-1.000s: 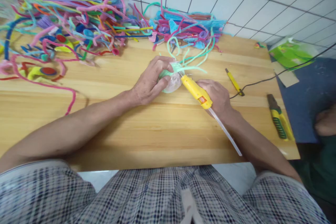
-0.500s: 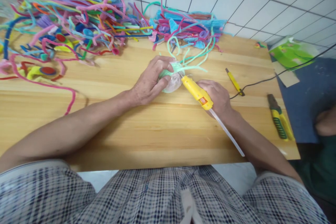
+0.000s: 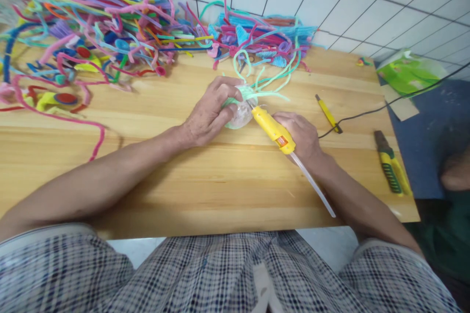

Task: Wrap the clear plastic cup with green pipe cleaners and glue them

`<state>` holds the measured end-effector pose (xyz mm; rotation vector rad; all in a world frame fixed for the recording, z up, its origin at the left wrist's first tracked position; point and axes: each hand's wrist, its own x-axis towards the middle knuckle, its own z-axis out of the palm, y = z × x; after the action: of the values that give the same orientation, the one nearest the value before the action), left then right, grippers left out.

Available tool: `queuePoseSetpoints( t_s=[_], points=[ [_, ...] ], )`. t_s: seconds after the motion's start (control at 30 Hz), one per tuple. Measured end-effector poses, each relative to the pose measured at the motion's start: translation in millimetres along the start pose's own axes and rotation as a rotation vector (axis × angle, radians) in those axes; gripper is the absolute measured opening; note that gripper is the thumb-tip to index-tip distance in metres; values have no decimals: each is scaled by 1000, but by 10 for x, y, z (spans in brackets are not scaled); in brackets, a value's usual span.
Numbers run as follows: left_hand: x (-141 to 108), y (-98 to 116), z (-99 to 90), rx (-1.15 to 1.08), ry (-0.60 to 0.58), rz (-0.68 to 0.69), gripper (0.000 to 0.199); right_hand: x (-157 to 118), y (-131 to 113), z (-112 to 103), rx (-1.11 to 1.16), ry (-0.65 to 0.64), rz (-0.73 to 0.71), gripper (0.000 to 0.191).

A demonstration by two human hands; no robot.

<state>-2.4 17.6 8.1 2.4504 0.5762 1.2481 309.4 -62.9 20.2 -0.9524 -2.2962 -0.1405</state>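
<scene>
My left hand (image 3: 216, 110) is closed on a clear round plastic piece (image 3: 240, 116) whose top is wrapped with mint-green pipe cleaners (image 3: 249, 92). Their loose ends fan out to the right and back. My right hand (image 3: 300, 134) grips a yellow hot glue gun (image 3: 273, 129). Its metal nozzle touches or nearly touches the clear piece just below the green stems; exact contact cannot be made out. A translucent glue stick (image 3: 314, 186) sticks out of the gun's rear, slanting toward the front table edge.
Many colourful pipe cleaners (image 3: 121, 34) pile up along the back left, with blue and pink bundles (image 3: 264, 34) against the tiled wall. At right lie a yellow utility knife (image 3: 326, 113), pliers (image 3: 389, 164) and a black cord (image 3: 385, 106). Another person's dark sleeve (image 3: 448, 234) shows at far right.
The glue gun and my right hand have shifted slightly left, bringing the nozzle further over the clear piece. My left hand stays in place with its hold unchanged.
</scene>
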Motion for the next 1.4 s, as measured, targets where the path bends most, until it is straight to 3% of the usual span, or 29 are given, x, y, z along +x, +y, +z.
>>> queuePoseSetpoints(
  t_s=[0.93, 1.17, 1.4],
  points=[
    [-31, -57, 75, -39, 34, 2, 29, -9, -55, -19, -35, -45, 84, 35],
    [-36, -39, 75, -26, 25, -22, 30, 6, -76, -11, -86, 19, 17, 34],
    [-14, -19, 43, -8, 26, 3, 26, -13, -78, 5, -119, -31, 22, 35]
  ],
)
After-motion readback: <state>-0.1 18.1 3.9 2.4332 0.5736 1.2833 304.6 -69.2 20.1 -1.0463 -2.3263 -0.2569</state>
